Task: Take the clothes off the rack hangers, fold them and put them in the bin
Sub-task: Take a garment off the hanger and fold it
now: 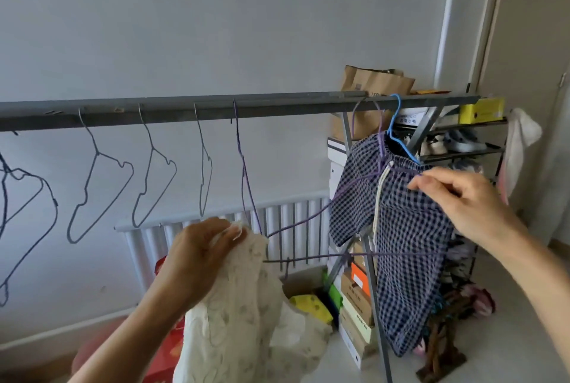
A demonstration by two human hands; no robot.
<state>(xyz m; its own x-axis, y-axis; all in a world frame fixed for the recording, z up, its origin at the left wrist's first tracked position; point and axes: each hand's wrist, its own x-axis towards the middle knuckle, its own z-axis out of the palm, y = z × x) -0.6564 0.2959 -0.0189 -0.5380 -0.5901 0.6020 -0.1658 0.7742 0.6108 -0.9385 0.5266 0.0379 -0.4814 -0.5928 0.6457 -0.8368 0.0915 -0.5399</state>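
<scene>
White wall [216, 28] and pale floor [509, 336] are being seen behind everything.

Nearest, low left: a cream patterned garment [246, 314] is being gripped at its top edge by the left hand [200, 247], fingers curled, the cloth drooping below.

Right, slightly farther: the wire of a purple hanger [382, 148] is being pinched by the right hand [462, 200] at the waistband of blue checked shorts [407, 243]. The shorts are being carried on the grey rack bar [185, 111], beside a blue hanger [393, 123].

Leftward, bare wire hangers [101, 194] are hanging along the bar.

Beyond: white radiator [293, 213], stacked boxes [354, 305], brown paper bag [370, 83].
</scene>
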